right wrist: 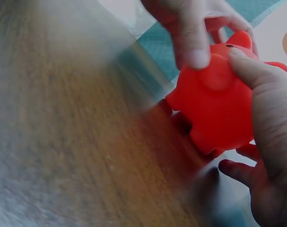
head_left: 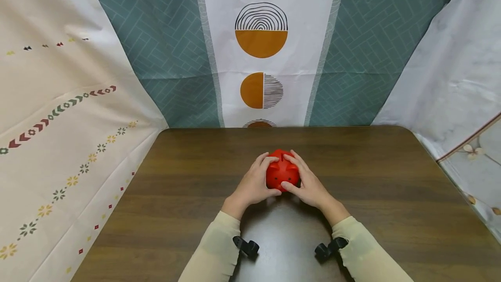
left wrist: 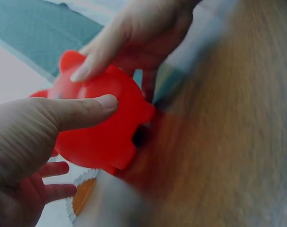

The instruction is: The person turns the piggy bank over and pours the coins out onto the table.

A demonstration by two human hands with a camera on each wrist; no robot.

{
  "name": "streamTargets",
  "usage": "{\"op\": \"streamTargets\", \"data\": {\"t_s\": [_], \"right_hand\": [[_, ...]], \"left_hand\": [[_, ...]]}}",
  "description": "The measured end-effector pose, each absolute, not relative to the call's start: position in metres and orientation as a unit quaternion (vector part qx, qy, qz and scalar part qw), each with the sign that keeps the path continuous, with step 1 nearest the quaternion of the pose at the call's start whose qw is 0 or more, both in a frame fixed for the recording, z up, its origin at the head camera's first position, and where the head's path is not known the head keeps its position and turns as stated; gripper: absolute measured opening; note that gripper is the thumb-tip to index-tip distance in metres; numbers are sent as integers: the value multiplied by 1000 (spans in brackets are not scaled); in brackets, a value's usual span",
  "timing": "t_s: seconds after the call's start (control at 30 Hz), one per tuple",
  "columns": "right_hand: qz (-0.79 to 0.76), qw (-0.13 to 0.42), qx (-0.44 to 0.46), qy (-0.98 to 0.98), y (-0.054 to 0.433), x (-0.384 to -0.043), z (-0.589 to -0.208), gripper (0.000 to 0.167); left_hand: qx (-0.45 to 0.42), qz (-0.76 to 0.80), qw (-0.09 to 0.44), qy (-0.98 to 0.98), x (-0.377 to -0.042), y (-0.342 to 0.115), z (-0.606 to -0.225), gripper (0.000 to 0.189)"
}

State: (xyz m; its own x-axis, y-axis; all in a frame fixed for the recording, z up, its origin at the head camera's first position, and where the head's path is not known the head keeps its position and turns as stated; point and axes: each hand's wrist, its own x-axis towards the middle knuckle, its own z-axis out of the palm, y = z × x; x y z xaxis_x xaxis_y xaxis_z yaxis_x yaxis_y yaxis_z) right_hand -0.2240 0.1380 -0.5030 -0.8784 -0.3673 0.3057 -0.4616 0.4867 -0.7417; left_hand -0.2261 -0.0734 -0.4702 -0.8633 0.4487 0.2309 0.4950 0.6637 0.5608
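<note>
A red piggy bank [head_left: 282, 172] stands near the far middle of the table, its face towards me and a dark slot showing on top. My left hand [head_left: 255, 181] grips it from the left side, fingers curved over the top and thumb at the front. From the right, my right hand [head_left: 310, 187] holds it the same way, with its thumb by the snout. In the left wrist view the piggy bank's [left wrist: 93, 144] feet appear at or very near the wood. Some fingers are hidden behind the piggy bank [right wrist: 219, 109] in the right wrist view.
The brown wooden table [head_left: 176, 195] has a bright patch of reflected light in front of me. A patterned cloth [head_left: 262, 64] hangs behind its far edge. A cream cloth [head_left: 78, 112] hangs at the left and a white cloth [head_left: 454, 64] at the right.
</note>
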Motion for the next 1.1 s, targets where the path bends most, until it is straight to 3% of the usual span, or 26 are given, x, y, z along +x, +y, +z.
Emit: {"op": "streamTargets", "data": {"t_s": [0.23, 0.67, 1.1], "right_hand": [[434, 48, 255, -863, 141, -226, -507, 99], [464, 85, 243, -848, 146, -225, -501, 95], [480, 76, 217, -847, 143, -226, -498, 90]], "left_hand": [[-264, -328, 20, -907, -228, -76, -476, 89], [-291, -363, 28, -885, -231, -75, -473, 93], [-291, -389, 26, -874, -230, -79, -470, 101]]}}
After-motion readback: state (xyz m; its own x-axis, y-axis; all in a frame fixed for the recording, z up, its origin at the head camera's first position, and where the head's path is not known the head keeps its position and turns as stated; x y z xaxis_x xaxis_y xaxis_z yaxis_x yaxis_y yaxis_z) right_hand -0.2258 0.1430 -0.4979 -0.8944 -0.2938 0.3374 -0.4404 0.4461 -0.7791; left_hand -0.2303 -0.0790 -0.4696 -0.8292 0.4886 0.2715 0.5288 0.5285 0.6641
